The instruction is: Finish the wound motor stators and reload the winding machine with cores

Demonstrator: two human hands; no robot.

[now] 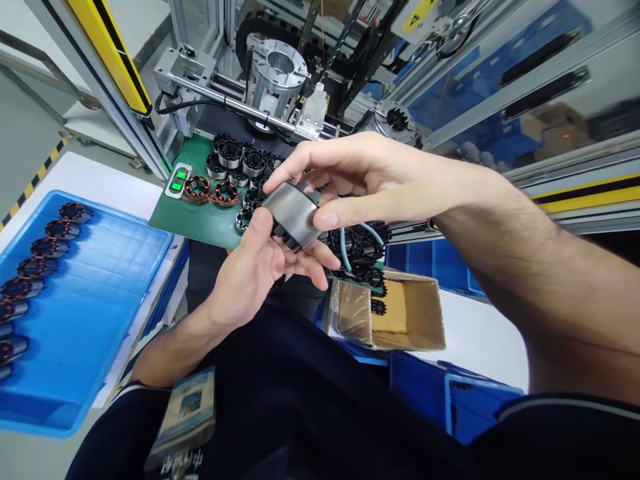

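A motor stator core [293,212], a silver ring with black toothed end pieces, is held up between both hands over the green work mat [210,220]. My left hand [260,267] grips its lower left side, thumb on the metal band and fingers underneath. From above and the right, my right hand [360,180] closes round it, with its thumb on the band's right edge. Behind the hands, several bare stator cores [230,153] stand grouped on the mat. Two stators wound with copper wire [197,189] lie by a small panel with green buttons [179,180].
A blue tray [100,320] at left holds a row of wound stators [50,247]. A cardboard box [423,313] with black toothed parts stands at right, near blue bins [450,393]. Ahead is a framed machine with a metal cylinder fixture [277,73] and yellow-black posts [113,53].
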